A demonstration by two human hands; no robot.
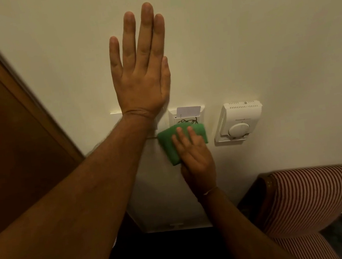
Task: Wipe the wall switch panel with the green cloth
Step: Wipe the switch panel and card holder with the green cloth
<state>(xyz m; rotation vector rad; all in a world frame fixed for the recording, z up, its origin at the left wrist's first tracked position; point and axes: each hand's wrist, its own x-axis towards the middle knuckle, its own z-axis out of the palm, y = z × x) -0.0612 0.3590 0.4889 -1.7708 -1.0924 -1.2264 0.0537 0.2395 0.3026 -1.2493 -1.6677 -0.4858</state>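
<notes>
My left hand (139,68) lies flat on the cream wall, fingers straight and pointing up, holding nothing; its wrist and forearm hide most of the white wall switch panel (115,113). To its right is a white key-card holder (185,116) with a card in its slot. My right hand (192,152) presses the folded green cloth (167,145) against the lower part of that holder and the wall just below it. The cloth covers the holder's bottom edge.
A white thermostat (237,121) with a round dial hangs on the wall right of the cloth. A brown wooden door frame (18,84) runs down the left side. A red-and-white striped chair (305,198) stands at the lower right, near the dark floor.
</notes>
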